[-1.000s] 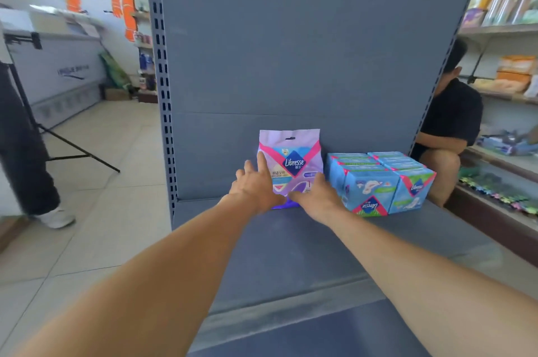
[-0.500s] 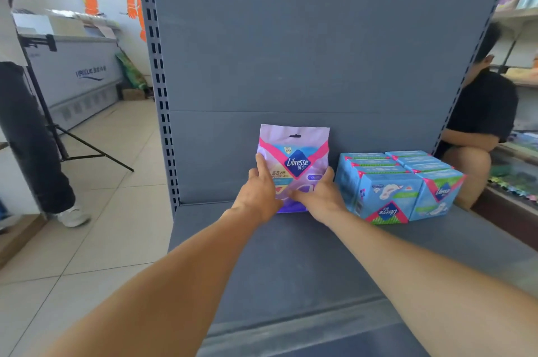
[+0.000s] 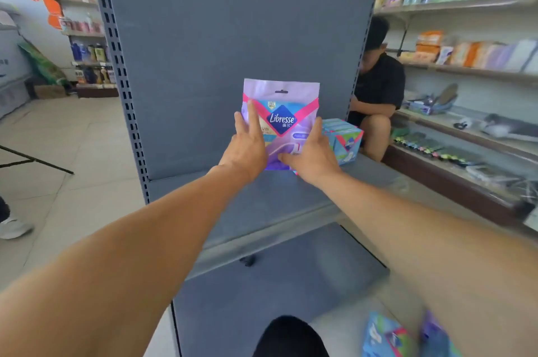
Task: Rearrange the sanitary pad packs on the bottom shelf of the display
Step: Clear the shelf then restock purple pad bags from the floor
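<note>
Libresse purple pad pack stands upright near the back of the grey bottom shelf, framed between both hands.

Left hand lies against the pack's left edge with fingers straight and spread, steadying rather than clasping it; right hand curls round the lower right corner, thumb across the front, holding it. Blue Libresse boxes sit just beside it on the right, against the back panel. Judged from this, the placing step is nearly done: the pack is being squared up. Next it likely needs a nudge flush beside the boxes, then a gentle let-go so the soft pouch does not topple. More packs wait on the floor.
</note>
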`<state>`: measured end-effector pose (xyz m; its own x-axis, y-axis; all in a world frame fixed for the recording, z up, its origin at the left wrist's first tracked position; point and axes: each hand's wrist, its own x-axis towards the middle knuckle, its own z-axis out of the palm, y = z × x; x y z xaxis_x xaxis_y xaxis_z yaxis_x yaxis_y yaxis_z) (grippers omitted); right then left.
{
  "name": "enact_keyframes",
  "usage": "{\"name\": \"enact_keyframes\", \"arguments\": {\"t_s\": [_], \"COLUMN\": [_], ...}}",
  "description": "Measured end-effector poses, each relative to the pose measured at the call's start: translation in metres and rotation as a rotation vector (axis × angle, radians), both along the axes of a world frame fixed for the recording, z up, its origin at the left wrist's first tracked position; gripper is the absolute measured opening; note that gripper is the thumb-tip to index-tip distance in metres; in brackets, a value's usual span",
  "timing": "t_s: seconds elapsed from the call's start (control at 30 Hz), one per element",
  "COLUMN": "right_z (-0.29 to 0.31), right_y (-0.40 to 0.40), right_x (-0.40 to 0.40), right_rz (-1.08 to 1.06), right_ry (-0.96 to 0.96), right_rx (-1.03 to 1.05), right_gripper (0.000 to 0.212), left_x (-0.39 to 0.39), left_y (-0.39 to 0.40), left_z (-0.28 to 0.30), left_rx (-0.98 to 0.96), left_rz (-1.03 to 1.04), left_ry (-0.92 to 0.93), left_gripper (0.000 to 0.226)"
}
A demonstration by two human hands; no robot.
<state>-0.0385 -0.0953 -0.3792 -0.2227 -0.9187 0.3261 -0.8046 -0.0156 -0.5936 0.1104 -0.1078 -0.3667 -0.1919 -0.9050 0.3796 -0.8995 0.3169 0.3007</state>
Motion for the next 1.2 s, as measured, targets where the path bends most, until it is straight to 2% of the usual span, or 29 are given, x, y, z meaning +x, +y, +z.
{"name": "enact_keyframes", "arguments": {"t_s": [0.1,0.17,0.37,0.57,0.73,0.87,1.1,1.2], "right_z": [0.014,0.025,0.028,-0.011,-0.096,-0.17,-0.331,-0.384], "right_y": [0.046,0.077,0.181,0.282,0.355,0.401,0.432,0.435], "right_x": [-0.059,-0.103,-0.228,-0.326,-0.398,-0.427,-0.449,-0.447], "right_rz": [-0.137,-0.233,-0.463,-0.7,-0.863,-0.931,-0.896,-0.866], "right_ry": [0.035,0.068,0.04,-0.023,-0.125,-0.196,-0.345,-0.377], "right_rx": [-0.018,-0.048,-0.073,-0.008,0.143,0.304,0.47,0.573], "right_gripper": [0.119,0.121,0.115,0.112,0.12,0.105,0.109,0.1], "left_x": [-0.054,-0.099,-0.237,-0.363,-0.449,-0.495,-0.532,-0.53], "left_y": [0.028,0.045,0.108,0.172,0.23,0.266,0.299,0.306], "left_z": [0.006,0.012,0.018,-0.018,-0.101,-0.185,-0.343,-0.395], "left_rx": [0.053,0.053,0.044,0.145,0.269,0.367,0.511,0.561], "left_rz": [-0.209,-0.323,-0.608,-0.871,-1.054,-1.164,-1.123,-1.117], "left_ry": [0.147,0.183,0.081,0.054,-0.049,-0.235,-0.512,-0.566], "left_gripper": [0.091,0.091,0.095,0.099,0.105,0.105,0.101,0.096]}}
